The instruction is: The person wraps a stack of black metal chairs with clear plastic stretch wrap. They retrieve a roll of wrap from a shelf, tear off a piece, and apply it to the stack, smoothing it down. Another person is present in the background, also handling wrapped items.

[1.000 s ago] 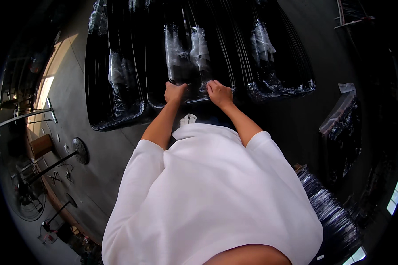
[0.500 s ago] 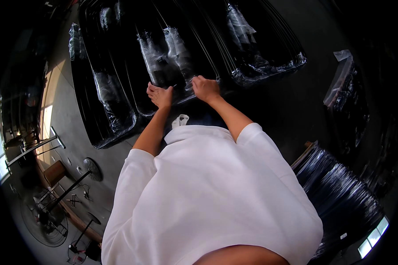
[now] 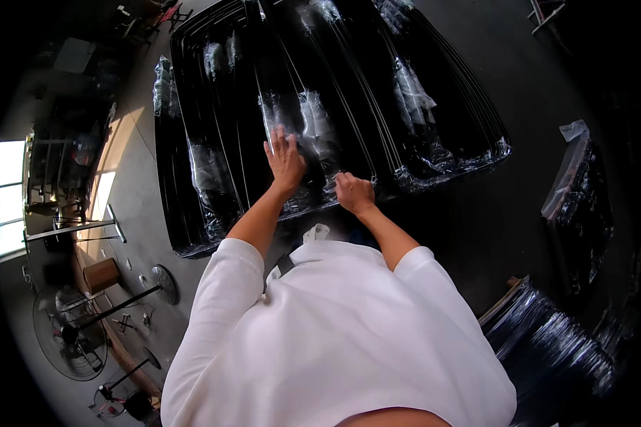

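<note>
A wide bundle of black frames (image 3: 335, 107) with rounded corners stands in front of me, partly wrapped in clear plastic film (image 3: 414, 92). My left hand (image 3: 286, 165) lies on the wrapped part near the middle, fingers stretched out. Just right of it, at the near edge of the bundle, my right hand (image 3: 355, 192) is closed with its fingertips against the film. Whatever sits between those fingers is too small to make out.
At the lower left stand a round caged fan (image 3: 70, 333) and a brown box (image 3: 101, 275). A film-wrapped stack (image 3: 559, 349) is at the lower right, and another wrapped bundle (image 3: 580, 206) stands at the right. Sunlight falls on the floor at the left.
My left hand has opened from a bent-finger hold and reached forward onto the wrapped frames. The right hand stays closed near the same edge. The whole view has shifted.
</note>
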{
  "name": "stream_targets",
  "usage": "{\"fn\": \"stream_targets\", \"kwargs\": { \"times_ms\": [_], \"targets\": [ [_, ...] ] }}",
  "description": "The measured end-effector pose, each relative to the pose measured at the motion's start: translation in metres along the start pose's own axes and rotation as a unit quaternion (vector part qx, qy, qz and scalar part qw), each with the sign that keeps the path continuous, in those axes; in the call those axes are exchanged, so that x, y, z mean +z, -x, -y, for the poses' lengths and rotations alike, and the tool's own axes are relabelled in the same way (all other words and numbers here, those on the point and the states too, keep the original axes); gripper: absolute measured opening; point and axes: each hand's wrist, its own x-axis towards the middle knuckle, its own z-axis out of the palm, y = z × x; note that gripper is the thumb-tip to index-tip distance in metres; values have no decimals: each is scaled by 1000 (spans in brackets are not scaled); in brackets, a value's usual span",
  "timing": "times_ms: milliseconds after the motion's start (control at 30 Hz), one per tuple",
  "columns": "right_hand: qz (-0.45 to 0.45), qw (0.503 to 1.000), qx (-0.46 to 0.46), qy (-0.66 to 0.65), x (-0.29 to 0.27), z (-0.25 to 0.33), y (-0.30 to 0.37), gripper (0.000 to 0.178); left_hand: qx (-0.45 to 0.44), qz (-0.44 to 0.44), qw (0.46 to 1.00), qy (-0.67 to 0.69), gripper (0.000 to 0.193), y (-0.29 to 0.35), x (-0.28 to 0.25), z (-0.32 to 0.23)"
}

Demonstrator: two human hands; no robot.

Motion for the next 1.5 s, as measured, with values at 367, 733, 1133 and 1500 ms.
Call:
{"fn": "stream_targets", "kwargs": {
  "times_ms": [367, 733, 1133, 1500],
  "targets": [
    [11, 999, -24, 35, 2, 2, -1, 11, -121, -44, 972, 197, 41, 3, 7, 0],
    [15, 998, 2, 57, -8, 16, 1, 13, -73, 155, 964, 204, 80, 59, 14, 13],
    [53, 997, -4, 49, -10, 7, -7, 11, -70, 73, 982, 158, 37, 102, 25, -4],
    [88, 995, 20, 34, -11, 9, -5, 10, -121, 80, 971, 190, 24, 100, 4, -17]
  ]
}}
